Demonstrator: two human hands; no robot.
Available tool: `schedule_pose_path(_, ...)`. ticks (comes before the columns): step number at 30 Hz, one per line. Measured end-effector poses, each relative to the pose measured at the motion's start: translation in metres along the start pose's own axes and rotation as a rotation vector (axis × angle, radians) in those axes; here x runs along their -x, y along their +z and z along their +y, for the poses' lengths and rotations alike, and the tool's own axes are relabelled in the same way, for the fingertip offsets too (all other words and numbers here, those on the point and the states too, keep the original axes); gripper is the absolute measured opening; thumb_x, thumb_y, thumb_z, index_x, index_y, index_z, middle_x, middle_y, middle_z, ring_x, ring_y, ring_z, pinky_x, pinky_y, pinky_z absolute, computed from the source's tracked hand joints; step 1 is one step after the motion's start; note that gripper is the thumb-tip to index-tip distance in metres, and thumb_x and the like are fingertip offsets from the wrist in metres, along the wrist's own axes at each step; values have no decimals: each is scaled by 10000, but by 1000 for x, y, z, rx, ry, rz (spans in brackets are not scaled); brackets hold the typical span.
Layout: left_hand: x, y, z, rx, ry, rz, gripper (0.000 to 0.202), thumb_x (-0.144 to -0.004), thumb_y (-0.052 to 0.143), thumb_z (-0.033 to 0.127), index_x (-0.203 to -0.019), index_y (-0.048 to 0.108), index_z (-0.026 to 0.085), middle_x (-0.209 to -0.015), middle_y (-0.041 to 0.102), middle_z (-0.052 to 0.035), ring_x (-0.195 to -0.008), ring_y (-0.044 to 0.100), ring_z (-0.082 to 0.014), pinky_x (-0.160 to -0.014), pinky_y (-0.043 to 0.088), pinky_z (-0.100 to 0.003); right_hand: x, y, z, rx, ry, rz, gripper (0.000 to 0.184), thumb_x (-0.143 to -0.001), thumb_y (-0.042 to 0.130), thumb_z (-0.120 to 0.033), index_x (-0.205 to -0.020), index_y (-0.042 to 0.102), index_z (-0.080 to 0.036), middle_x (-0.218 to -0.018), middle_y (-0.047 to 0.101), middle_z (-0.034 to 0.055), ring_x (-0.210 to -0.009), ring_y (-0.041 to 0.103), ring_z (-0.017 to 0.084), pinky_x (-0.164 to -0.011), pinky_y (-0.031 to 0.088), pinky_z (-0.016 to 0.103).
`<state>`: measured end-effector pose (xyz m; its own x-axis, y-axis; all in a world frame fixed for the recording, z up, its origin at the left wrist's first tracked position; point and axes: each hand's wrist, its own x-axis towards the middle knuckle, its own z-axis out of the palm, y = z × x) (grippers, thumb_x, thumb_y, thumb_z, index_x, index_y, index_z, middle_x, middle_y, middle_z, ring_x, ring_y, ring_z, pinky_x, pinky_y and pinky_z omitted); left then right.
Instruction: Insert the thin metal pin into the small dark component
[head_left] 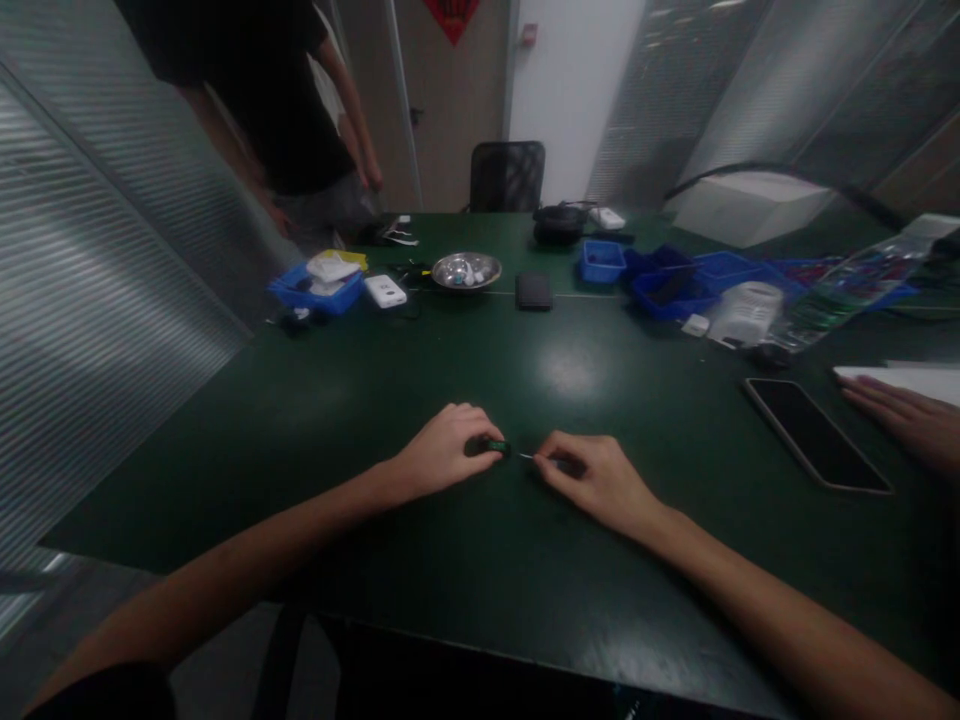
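Observation:
Over the middle of the dark green table (360, 400), my left hand (451, 447) pinches a small dark piece with a green face (496, 447) between thumb and fingers. Its kind is too small and blurred to tell. Just to the right, my right hand (592, 475) is closed in a pinch on a thin, silvery, needle-like rod (526, 456). The rod's tip points left at the green piece, with a narrow gap between them. My right fingers hide the rod's other end.
Right of my hands lie a phone (817, 434) and another person's hand (904, 410). Farther back are a metal bowl (465, 272), a black square item (533, 291), a blue basket (319, 290), blue trays (602, 262) and a tilted plastic bottle (847, 290). Someone stands (262, 110) at the far left.

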<state>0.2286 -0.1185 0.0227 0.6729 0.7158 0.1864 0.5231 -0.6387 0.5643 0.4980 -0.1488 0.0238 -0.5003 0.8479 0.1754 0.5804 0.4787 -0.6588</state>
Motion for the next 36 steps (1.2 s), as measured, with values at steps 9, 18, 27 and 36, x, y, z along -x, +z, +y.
schedule_pose_path(9, 0, 14, 2, 69, -2, 29, 165, -944, 692, 313, -1097, 713, 255, -1055, 686, -46, -1019, 611, -236, -920, 432, -400, 0, 0, -1, 9, -31, 1, 175, -975, 587, -288, -880, 709, -208, -736, 699, -3, -610, 629, 136, -574, 424, 244)
schedule_pose_path(18, 1, 15, 5, 66, -12, 25, 153, -947, 683, 294, -1091, 684, 244, -1064, 685, -43, -1011, 604, -231, -913, 419, -387, 0, 0, 1, 34, -26, -14, 145, -961, 602, -263, -885, 712, -209, -739, 693, -8, -614, 623, 134, -586, 418, 244)
schedule_pose_path(27, 0, 12, 8, 66, 11, -10, 179, -973, 658, 317, -1134, 680, 241, -1115, 681, -55, -1074, 594, -238, -945, 410, -384, -5, 10, -9, -2, -56, -19, 148, -974, 607, -276, -902, 715, -206, -774, 703, -2, -648, 634, 137, -607, 420, 242)
schedule_pose_path(36, 0, 11, 11, 46, 6, 7, 162, -963, 656, 271, -1116, 681, 227, -1122, 661, -53, -1082, 588, -231, -962, 416, -383, -5, 12, -7, -50, -39, 6, 136, -974, 615, -257, -906, 720, -203, -793, 717, -10, -663, 651, 132, -625, 431, 241)
